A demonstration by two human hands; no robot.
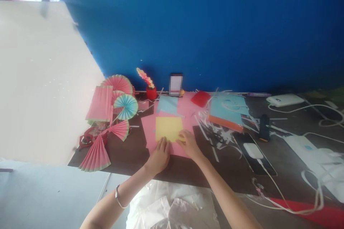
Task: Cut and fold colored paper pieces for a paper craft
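Note:
A yellow sheet of paper (168, 127) lies on top of larger pink paper (147, 128) at the table's front. My left hand (159, 155) rests at its lower edge, fingers stretched out and pressing flat on it. At the lower right corner, my right hand (190, 145) is closed, with thumb and fingers pinching the yellow paper's edge. Part of that lower edge is hidden beneath my fingers. Just behind the yellow sheet is a light blue sheet (168, 104).
Folded paper fans (98, 154) crowd the left side. Toward the back stand a red pot (151, 93) and a small framed item (176, 85). To the right lie paper strips (215, 134), a phone (255, 155) with a white device on it, a power bank (285, 99) and cables.

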